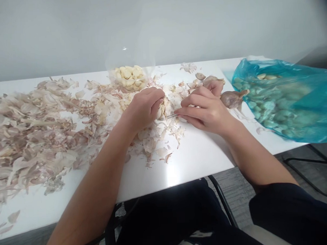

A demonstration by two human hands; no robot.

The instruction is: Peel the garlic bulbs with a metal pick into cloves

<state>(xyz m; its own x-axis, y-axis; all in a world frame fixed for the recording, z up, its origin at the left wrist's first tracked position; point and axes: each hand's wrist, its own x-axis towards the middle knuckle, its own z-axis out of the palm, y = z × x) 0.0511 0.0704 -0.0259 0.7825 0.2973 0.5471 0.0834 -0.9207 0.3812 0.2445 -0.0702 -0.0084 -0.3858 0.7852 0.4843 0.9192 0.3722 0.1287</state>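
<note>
My left hand (145,107) is curled around a garlic piece (164,108) with its papery skin partly loose, held just above the white table (197,157). My right hand (206,108) is closed on a small thin blade (172,116), whose tip points left at the garlic. A whole unpeeled garlic bulb (233,97) lies just behind my right hand. A clear container of peeled cloves (130,77) stands beyond my left hand.
A big heap of garlic skins (31,135) covers the table's left half, with more scattered under my hands. A blue plastic bag of garlic (284,99) lies at the right edge. A grey wall rises behind the table.
</note>
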